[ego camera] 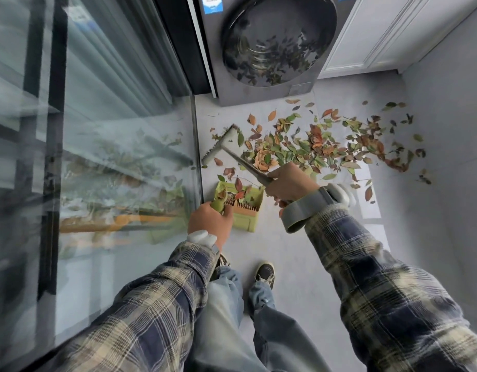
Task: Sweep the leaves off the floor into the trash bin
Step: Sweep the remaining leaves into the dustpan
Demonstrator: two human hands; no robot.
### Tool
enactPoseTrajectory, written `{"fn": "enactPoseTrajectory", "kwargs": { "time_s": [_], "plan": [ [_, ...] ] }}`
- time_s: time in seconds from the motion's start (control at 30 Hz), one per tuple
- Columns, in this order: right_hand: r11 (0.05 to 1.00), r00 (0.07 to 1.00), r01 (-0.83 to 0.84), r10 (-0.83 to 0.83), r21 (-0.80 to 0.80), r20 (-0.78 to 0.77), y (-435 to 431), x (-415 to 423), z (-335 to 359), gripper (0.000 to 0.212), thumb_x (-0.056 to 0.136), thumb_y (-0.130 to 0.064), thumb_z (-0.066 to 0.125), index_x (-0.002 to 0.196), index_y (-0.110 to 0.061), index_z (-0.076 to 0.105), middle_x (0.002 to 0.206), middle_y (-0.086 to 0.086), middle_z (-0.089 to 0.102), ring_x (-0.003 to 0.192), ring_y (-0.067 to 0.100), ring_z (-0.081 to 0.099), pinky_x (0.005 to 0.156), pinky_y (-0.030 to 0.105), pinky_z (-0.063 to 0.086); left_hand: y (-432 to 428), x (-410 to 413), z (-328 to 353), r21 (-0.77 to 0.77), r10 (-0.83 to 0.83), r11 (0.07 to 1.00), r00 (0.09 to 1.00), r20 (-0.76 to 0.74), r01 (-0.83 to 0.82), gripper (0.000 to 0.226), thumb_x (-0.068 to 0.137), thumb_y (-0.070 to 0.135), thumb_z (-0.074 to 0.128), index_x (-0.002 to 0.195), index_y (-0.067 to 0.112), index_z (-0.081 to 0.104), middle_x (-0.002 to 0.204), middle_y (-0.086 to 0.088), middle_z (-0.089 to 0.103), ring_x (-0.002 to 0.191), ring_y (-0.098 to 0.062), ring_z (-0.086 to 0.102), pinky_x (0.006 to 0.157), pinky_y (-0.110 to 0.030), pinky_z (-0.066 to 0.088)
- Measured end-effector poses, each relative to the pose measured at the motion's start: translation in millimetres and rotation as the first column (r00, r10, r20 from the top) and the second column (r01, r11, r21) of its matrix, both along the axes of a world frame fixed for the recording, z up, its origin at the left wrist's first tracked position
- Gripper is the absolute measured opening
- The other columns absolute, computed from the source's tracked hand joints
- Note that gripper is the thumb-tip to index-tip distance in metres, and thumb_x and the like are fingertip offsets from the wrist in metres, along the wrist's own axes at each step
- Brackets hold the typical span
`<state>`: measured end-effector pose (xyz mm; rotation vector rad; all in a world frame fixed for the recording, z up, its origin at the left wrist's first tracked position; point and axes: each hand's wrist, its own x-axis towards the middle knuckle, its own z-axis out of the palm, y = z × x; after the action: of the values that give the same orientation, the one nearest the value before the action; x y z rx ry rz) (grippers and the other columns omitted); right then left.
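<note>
Floor (299,237), grey tile: I log leaves (312,146) strewn in a broad pile ahead, near the washer (264,44). Broom (224,143): grey head on the floor at the pile's left edge, beside the glass door (97,130); my right hand (291,183) grips its handle. Dustpan (242,205): green, on the floor just below the broom, a few leaves inside; my left hand (210,218) seems clenched on its handle, partly hidden
</note>
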<state>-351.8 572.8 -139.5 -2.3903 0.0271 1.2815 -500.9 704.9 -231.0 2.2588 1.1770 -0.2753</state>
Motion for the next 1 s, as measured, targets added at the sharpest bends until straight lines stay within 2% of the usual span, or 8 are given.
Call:
{"fn": "enactPoseTrajectory", "kwargs": {
  "time_s": [0.17,0.3,0.4,0.53,0.7,0.8,0.9,1.0],
  "plan": [
    [0.998,0.996,-0.044,0.047,-0.038,0.071,28,-20,-29,0.03,0.095,-0.013,0.057,0.123,-0.006,0.066,0.113,0.012,0.069,0.086,0.022,0.061,0.086,0.033,0.057,1,0,2,-0.021,-0.013,1.0,1.0,0.026,0.013,0.034,0.084,0.046,0.06,0.065,0.018,0.055,0.055,0.009,0.054,0.053,-0.014,0.054,0.048,-0.021,0.035],
    [0.988,0.987,-0.078,0.096,-0.137,0.13,38,-43,-50,0.003,0.094,-0.01,0.057,0.094,-0.008,0.06,0.066,0.001,0.047,0.053,0.014,0.041,0.052,0.024,0.038,0,-2,2,-0.018,-0.017,1.0,0.999,0.038,0.018,0.033,0.084,0.043,0.061,0.065,0.016,0.06,0.056,0.006,0.056,0.054,-0.018,0.054,0.052,-0.023,0.037],
    [0.98,0.982,-0.103,0.127,-0.172,0.14,25,-49,-51,0.007,0.093,-0.008,0.057,0.088,-0.012,0.059,0.059,-0.001,0.039,0.047,0.011,0.034,0.041,0.02,0.026,1,-3,3,-0.041,-0.022,0.999,0.999,0.027,0.023,0.034,0.084,0.044,0.058,0.067,0.015,0.064,0.056,0.005,0.059,0.052,-0.017,0.055,0.046,-0.02,0.031],
    [0.967,0.991,-0.052,0.081,-0.248,0.11,-3,-40,-30,0.002,0.093,-0.01,0.055,0.094,-0.009,0.055,0.069,0.002,0.05,0.054,0.014,0.044,0.045,0.025,0.032,-2,-3,5,-0.021,-0.002,1.0,0.999,0.043,0.003,0.036,0.084,0.045,0.061,0.063,0.015,0.058,0.053,0.005,0.056,0.049,-0.013,0.053,0.044,-0.018,0.03],
    [0.993,0.999,-0.039,0.039,-0.109,0.002,-28,-23,-1,0.023,0.092,-0.005,0.058,0.113,0.0,0.063,0.1,0.013,0.072,0.074,0.024,0.061,0.068,0.032,0.055,-3,-2,5,-0.011,-0.006,1.0,1.0,0.02,0.007,0.037,0.084,0.047,0.06,0.067,0.014,0.06,0.056,0.002,0.058,0.051,-0.016,0.055,0.047,-0.021,0.038],
    [0.999,0.999,0.006,-0.008,-0.039,-0.052,-24,-22,7,0.025,0.093,-0.003,0.057,0.116,0.0,0.067,0.096,0.016,0.075,0.071,0.026,0.063,0.08,0.038,0.06,-1,-2,4,-0.011,-0.008,1.0,1.0,0.017,0.008,0.037,0.085,0.047,0.059,0.067,0.015,0.061,0.054,0.003,0.057,0.049,-0.013,0.053,0.045,-0.019,0.033],
    [0.998,0.998,0.061,-0.061,0.002,-0.035,-11,-28,4,0.031,0.099,-0.009,0.052,0.125,-0.004,0.066,0.085,0.012,0.067,0.067,0.027,0.062,0.076,0.035,0.06,-2,-2,5,-0.001,-0.018,1.0,0.999,0.034,0.018,0.038,0.085,0.046,0.06,0.066,0.013,0.061,0.052,0.004,0.055,0.048,-0.013,0.053,0.044,-0.018,0.033],
    [0.989,0.989,0.146,-0.146,0.004,-0.02,8,-32,-11,0.036,0.102,-0.022,0.054,0.133,-0.007,0.061,0.094,0.011,0.069,0.073,0.026,0.064,0.08,0.035,0.06,-2,-2,6,-0.001,-0.024,1.0,0.999,0.026,0.024,0.038,0.086,0.047,0.059,0.067,0.014,0.059,0.053,0.005,0.054,0.051,-0.02,0.054,0.048,-0.022,0.035]
  ]
}}
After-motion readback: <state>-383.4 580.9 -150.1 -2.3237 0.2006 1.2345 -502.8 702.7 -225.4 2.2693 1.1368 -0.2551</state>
